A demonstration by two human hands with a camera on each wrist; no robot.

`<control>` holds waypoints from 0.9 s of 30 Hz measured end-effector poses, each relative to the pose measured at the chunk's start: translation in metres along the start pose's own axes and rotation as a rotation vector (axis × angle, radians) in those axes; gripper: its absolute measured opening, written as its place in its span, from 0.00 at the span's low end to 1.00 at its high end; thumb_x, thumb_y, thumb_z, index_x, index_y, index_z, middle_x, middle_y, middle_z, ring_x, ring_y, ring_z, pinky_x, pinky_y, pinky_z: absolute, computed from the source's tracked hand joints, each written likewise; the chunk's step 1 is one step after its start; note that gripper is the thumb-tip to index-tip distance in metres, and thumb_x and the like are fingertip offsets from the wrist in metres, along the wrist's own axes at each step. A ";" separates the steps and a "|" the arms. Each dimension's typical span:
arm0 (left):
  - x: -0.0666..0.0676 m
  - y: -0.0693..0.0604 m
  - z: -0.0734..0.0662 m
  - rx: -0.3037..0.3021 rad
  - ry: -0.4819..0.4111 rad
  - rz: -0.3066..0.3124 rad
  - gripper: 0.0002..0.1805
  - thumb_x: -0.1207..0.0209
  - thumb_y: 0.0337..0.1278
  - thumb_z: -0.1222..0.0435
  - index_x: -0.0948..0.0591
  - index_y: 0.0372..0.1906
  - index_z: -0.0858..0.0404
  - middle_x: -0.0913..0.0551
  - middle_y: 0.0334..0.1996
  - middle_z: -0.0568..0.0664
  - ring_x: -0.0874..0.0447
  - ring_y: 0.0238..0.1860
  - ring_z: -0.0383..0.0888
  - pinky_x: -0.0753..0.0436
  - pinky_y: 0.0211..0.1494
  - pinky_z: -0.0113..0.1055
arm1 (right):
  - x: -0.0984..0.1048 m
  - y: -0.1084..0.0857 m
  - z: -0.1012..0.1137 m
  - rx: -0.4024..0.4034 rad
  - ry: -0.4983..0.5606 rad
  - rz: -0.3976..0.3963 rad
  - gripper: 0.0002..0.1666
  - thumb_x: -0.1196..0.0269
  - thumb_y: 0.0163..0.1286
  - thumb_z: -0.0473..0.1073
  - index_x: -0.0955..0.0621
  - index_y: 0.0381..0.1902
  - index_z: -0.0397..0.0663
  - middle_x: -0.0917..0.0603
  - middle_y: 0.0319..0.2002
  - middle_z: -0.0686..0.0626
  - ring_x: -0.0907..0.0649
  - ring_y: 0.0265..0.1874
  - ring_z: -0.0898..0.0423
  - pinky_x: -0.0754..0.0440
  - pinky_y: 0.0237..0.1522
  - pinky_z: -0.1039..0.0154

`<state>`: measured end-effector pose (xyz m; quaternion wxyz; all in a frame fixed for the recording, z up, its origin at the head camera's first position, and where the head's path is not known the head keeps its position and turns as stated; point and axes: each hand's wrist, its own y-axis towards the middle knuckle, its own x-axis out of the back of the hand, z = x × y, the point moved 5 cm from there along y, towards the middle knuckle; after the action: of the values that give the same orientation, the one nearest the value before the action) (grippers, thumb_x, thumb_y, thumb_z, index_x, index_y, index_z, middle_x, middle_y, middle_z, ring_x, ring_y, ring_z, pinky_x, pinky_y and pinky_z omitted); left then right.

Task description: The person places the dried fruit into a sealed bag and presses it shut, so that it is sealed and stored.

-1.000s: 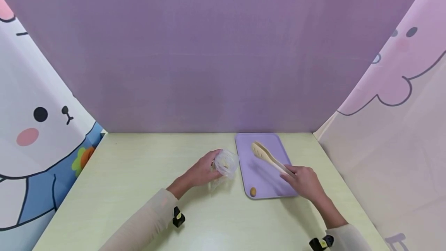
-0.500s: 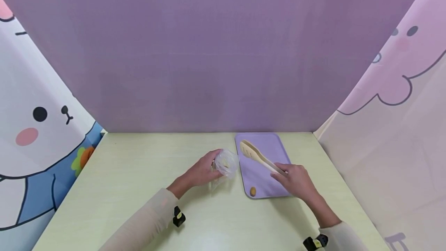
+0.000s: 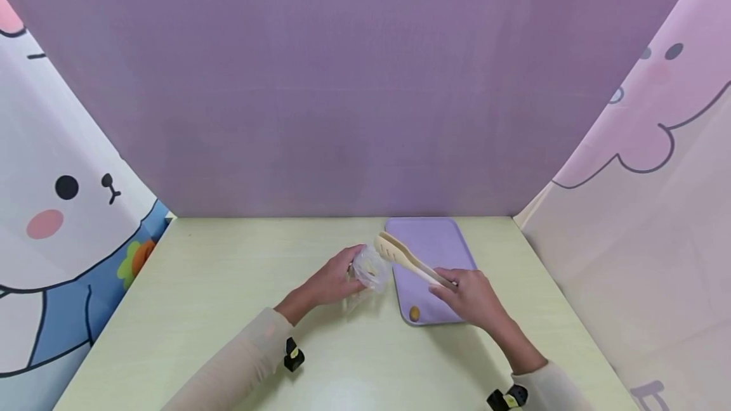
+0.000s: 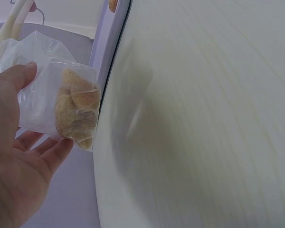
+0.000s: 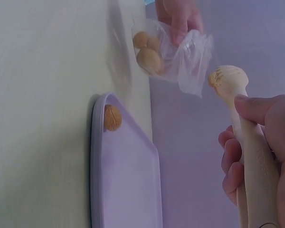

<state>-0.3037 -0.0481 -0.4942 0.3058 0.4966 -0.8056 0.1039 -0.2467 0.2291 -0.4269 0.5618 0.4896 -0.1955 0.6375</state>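
Observation:
My left hand [image 3: 330, 279] grips a clear plastic bag [image 3: 372, 268] above the table, thumb on one side and fingers on the other. Several walnuts [image 4: 76, 109] sit in the bottom of the bag. With my right hand [image 3: 473, 297] I hold cream-coloured tongs [image 3: 407, 259], squeezed nearly together. Between their slotted tips a walnut [image 5: 214, 79] shows in the right wrist view, close to the bag's mouth. One walnut [image 5: 112, 118] lies in the near left corner of the purple tray [image 3: 428, 243].
The tray stands on a pale wood-grain table [image 3: 245, 259] against a purple back panel [image 3: 342, 113]. Cartoon-printed panels flank the table, one at left [image 3: 85, 125] and one at right [image 3: 645, 240]. Shadows of both hands fall on the table.
My right hand has carried the tongs leftward across the tray, so their tips now stand at the bag's edge. The left hand and bag have stayed almost still.

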 end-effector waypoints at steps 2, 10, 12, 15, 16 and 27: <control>0.000 0.000 0.000 -0.003 -0.008 -0.002 0.44 0.34 0.61 0.60 0.40 0.79 0.60 0.28 0.69 0.54 0.26 0.66 0.49 0.22 0.67 0.49 | -0.002 0.000 0.002 0.007 0.005 0.003 0.23 0.27 0.62 0.46 0.12 0.54 0.44 0.09 0.37 0.47 0.26 0.23 0.64 0.31 0.24 0.69; -0.001 -0.001 0.000 -0.004 -0.029 0.001 0.44 0.34 0.61 0.60 0.40 0.79 0.60 0.28 0.69 0.54 0.26 0.67 0.49 0.22 0.68 0.50 | -0.010 0.000 0.008 0.068 0.008 0.000 0.23 0.26 0.61 0.46 0.12 0.53 0.43 0.11 0.29 0.52 0.29 0.21 0.67 0.31 0.22 0.71; 0.000 -0.001 0.000 -0.010 -0.026 -0.004 0.43 0.33 0.61 0.61 0.40 0.78 0.60 0.28 0.69 0.54 0.26 0.66 0.49 0.22 0.68 0.49 | -0.010 0.000 0.009 0.072 0.007 -0.003 0.24 0.26 0.61 0.46 0.12 0.53 0.42 0.12 0.26 0.53 0.30 0.20 0.68 0.32 0.21 0.72; 0.000 -0.001 -0.001 -0.018 -0.028 -0.009 0.43 0.33 0.61 0.61 0.39 0.78 0.59 0.27 0.68 0.53 0.25 0.66 0.48 0.22 0.68 0.48 | -0.011 0.001 0.010 0.064 0.015 0.013 0.25 0.26 0.61 0.46 0.13 0.54 0.40 0.16 0.23 0.57 0.32 0.18 0.69 0.33 0.20 0.72; 0.000 0.000 -0.001 -0.020 -0.029 -0.010 0.43 0.33 0.61 0.61 0.39 0.78 0.59 0.27 0.68 0.53 0.25 0.66 0.47 0.22 0.67 0.48 | -0.011 0.001 0.009 0.056 0.023 0.021 0.25 0.27 0.61 0.46 0.13 0.54 0.40 0.17 0.22 0.58 0.32 0.18 0.69 0.33 0.20 0.72; 0.001 -0.003 0.000 0.003 -0.008 -0.015 0.44 0.34 0.60 0.62 0.40 0.79 0.61 0.29 0.70 0.56 0.26 0.67 0.50 0.23 0.68 0.51 | -0.006 -0.001 -0.002 0.015 0.023 0.040 0.25 0.27 0.62 0.47 0.13 0.55 0.44 0.14 0.28 0.56 0.29 0.21 0.68 0.30 0.23 0.70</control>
<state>-0.3019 -0.0502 -0.4944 0.3027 0.5034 -0.8030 0.1007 -0.2476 0.2280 -0.4328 0.5476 0.4824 -0.1940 0.6556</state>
